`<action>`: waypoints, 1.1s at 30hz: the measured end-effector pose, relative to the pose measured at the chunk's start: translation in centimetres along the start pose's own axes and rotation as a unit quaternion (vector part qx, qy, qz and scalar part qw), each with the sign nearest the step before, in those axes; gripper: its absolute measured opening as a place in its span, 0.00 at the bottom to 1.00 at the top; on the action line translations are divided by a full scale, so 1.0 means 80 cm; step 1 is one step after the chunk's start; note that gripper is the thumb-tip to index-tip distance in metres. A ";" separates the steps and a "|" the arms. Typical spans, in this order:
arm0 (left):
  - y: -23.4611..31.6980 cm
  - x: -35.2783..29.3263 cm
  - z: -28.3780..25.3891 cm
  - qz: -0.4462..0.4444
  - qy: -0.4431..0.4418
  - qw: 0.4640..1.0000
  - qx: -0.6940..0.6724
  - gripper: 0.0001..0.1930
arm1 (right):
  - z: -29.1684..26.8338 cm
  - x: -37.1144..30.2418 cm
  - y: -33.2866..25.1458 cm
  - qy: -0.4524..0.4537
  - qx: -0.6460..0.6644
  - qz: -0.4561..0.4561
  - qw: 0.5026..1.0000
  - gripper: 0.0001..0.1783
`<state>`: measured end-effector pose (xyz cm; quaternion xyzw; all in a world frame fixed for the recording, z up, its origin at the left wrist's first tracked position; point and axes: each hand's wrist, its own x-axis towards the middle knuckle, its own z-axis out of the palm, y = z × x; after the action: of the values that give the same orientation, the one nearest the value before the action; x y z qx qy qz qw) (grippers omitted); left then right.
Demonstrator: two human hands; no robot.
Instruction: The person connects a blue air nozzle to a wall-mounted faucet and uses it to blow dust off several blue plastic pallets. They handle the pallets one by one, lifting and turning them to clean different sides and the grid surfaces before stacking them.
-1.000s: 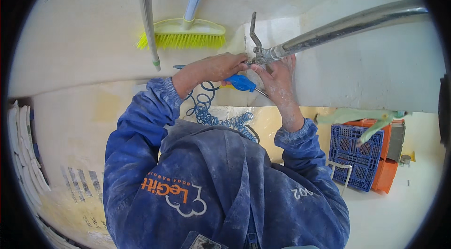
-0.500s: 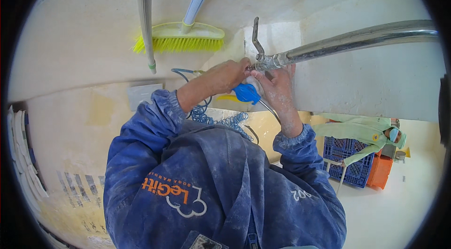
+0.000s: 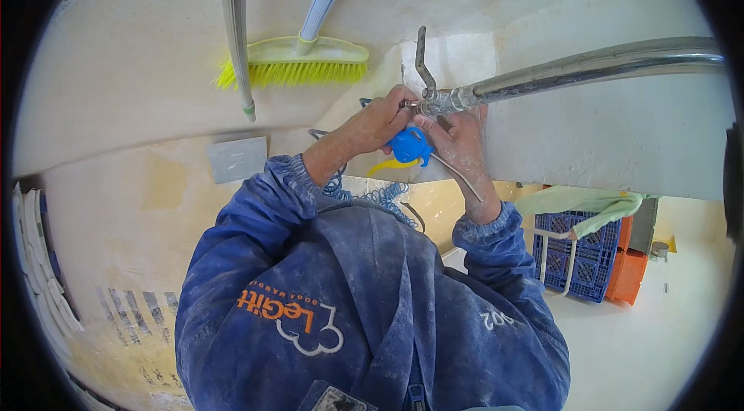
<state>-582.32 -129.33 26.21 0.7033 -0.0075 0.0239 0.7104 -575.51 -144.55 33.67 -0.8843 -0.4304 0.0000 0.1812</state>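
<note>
A steel pipe [image 3: 597,70] comes in from the right and ends in a small valve [image 3: 443,103] with a bent lever [image 3: 422,62] standing up. My left hand [image 3: 380,122] pinches a small metal fitting [image 3: 408,105] at the valve's end. My right hand [image 3: 463,149] is closed round the valve from below, thumb in front and fingers partly hidden behind. Between my hands hangs a blue air blow gun [image 3: 409,146] with a yellow trigger [image 3: 391,166]. Its thin metal nozzle [image 3: 465,178] lies across my right wrist. Which hand supports the gun, I cannot tell.
A coiled blue hose [image 3: 384,198] hangs below my hands. A yellow-bristled broom [image 3: 308,60] and a grey pole [image 3: 239,31] stand against the wall to the left. At right, a person in a pale green sleeve [image 3: 612,213] is beside blue crates [image 3: 570,264] and an orange crate [image 3: 626,275].
The blow gun has turned, and its nozzle has swung across my right wrist. My left hand has shifted slightly right. The person at right has moved mostly out of sight.
</note>
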 end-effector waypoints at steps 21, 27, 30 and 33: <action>-0.020 -0.006 0.021 0.073 0.009 0.994 -0.077 0.12 | 0.017 -0.003 -0.004 0.056 -0.015 0.027 0.998 0.23; -0.040 -0.001 0.026 0.123 0.034 0.990 -0.054 0.11 | 0.018 0.002 -0.015 0.078 -0.002 0.058 0.995 0.22; -0.046 0.002 0.030 0.148 0.050 0.987 -0.050 0.09 | 0.012 0.007 -0.033 0.074 0.007 0.093 0.993 0.19; -0.047 0.004 0.039 0.142 0.077 0.985 -0.066 0.08 | 0.012 0.006 -0.041 0.098 0.013 0.085 0.991 0.18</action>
<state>-581.78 -132.44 22.48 0.6427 -0.0538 0.1783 0.7432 -577.85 -141.99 33.87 -0.9111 -0.3336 -0.0659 0.2329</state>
